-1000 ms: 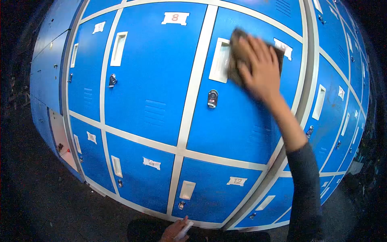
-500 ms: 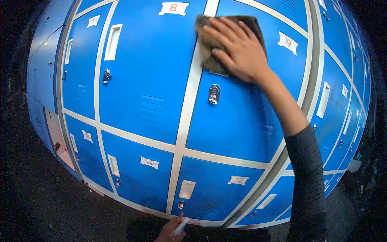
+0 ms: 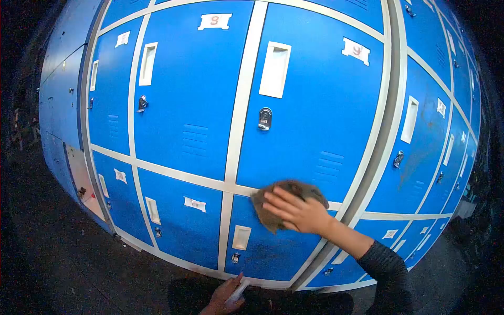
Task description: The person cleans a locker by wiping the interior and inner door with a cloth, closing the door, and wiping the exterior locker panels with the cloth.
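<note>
My right hand (image 3: 300, 211) presses a brown-grey cloth (image 3: 273, 220) against the blue lockers, fingers laid over it. The cloth lies across the white frame strip below locker 9 (image 3: 310, 100) and the top of the blue door beneath, covering that lower door's number label. Low in the view, my left hand (image 3: 224, 296) is closed round a slim whitish object (image 3: 238, 292) whose kind I cannot make out. It is near the bottom edge of the lockers, below the lower door's metal latch (image 3: 235, 258).
Locker 8 (image 3: 194, 73) stands to the left, with a recessed white handle (image 3: 148, 64) and a metal latch (image 3: 143, 103) that sticks out. More blue lockers (image 3: 415, 142) continue at right beyond a grey gap. Dark floor (image 3: 131, 278) lies below.
My right hand has moved the cloth down from the top of locker 9 to the strip beneath it, uncovering the white handle. My left hand stays low with the whitish object.
</note>
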